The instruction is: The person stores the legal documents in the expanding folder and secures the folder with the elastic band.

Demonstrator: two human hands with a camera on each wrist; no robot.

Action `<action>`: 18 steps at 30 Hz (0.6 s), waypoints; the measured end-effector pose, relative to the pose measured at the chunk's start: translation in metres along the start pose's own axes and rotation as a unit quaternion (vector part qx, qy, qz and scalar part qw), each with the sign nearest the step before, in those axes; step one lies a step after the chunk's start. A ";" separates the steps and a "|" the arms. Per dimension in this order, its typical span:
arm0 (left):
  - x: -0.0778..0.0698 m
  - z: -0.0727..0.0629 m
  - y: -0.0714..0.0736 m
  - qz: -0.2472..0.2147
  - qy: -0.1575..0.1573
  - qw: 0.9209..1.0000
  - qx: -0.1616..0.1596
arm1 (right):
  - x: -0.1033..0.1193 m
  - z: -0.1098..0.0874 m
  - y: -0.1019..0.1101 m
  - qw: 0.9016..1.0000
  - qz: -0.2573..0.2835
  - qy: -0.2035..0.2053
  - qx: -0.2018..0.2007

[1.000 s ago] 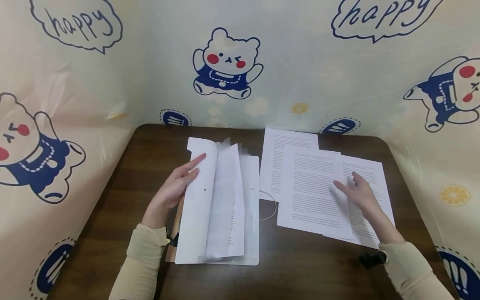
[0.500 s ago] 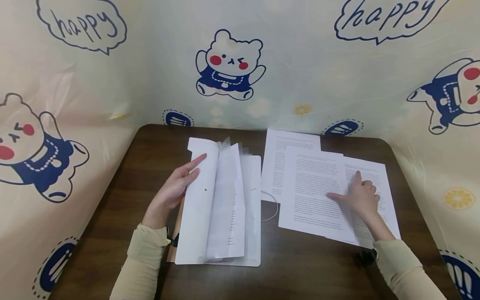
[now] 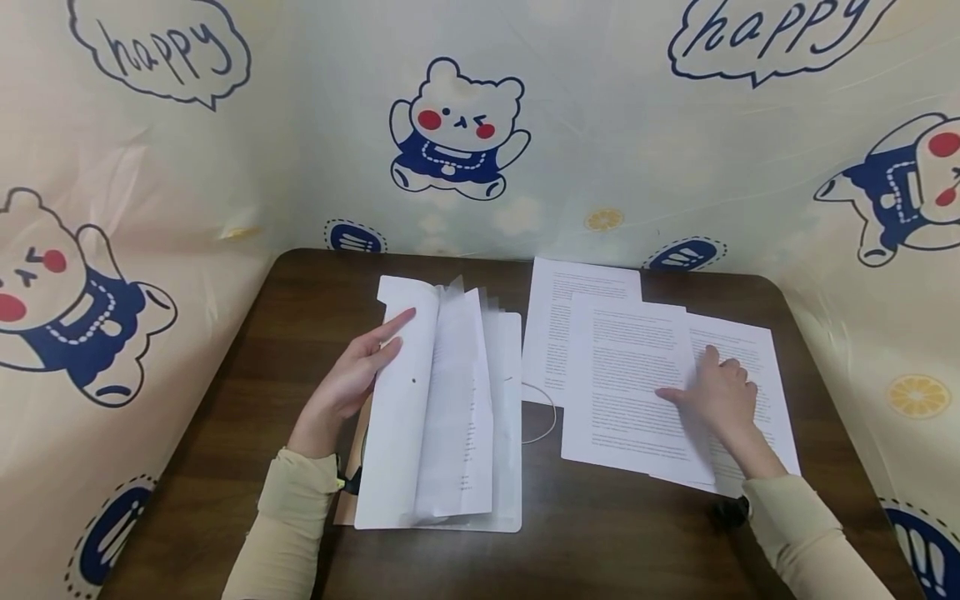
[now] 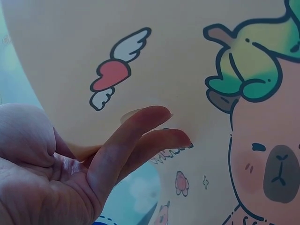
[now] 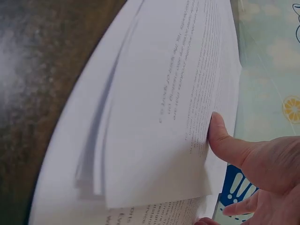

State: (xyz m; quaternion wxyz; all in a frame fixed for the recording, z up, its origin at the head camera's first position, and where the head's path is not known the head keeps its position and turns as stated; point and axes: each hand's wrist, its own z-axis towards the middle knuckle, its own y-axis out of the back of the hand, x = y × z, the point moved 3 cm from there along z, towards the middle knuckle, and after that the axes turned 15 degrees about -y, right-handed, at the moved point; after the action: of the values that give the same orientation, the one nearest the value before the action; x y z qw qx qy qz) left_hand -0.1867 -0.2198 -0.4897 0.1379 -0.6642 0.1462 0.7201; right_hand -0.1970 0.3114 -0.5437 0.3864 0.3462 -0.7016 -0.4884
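Observation:
A display folder (image 3: 512, 467) with a cartoon-printed outer cover (image 4: 187, 70) lies spread on the table. My left hand (image 3: 348, 375) holds its raised white inner side (image 3: 393, 433), thumb and index finger in front, other fingers behind on the printed side. Clear sleeves and a printed sheet (image 3: 453, 417) lean inside. To the right, my right hand (image 3: 723, 400) rests on loose papers, its thumb out on the middle printed sheet (image 3: 630, 392) and its fingers over the right printed sheet (image 3: 772, 417). In the right wrist view, that thumb (image 5: 225, 140) touches the paper near its edge.
A third printed sheet (image 3: 551, 333) lies partly under the middle one, toward the back. A thin elastic loop (image 3: 553, 421) sticks out from the folder's right side. A patterned curtain (image 3: 600, 125) stands right behind the brown table (image 3: 600, 542).
My right hand has come down onto the sheets, its fingers now over the right one. The middle sheet has shifted slightly to the right. My left hand keeps its hold on the cover.

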 end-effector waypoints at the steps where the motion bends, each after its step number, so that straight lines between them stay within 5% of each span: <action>1: 0.000 0.000 0.000 0.000 0.001 1.000 0.000 | 0.001 0.000 0.000 1.000 -0.003 0.001 -0.001; 18: 0.001 -0.001 -0.003 0.012 0.010 1.000 -0.007 | 0.009 -0.001 0.001 0.995 -0.021 -0.046 0.090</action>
State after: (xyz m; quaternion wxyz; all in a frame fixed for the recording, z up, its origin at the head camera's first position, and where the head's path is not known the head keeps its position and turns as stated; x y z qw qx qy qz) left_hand -0.1849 -0.2171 -0.4908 0.1232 -0.6703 0.1506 0.7161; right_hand -0.2007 0.3035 -0.5406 0.3110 0.3715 -0.7520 -0.4469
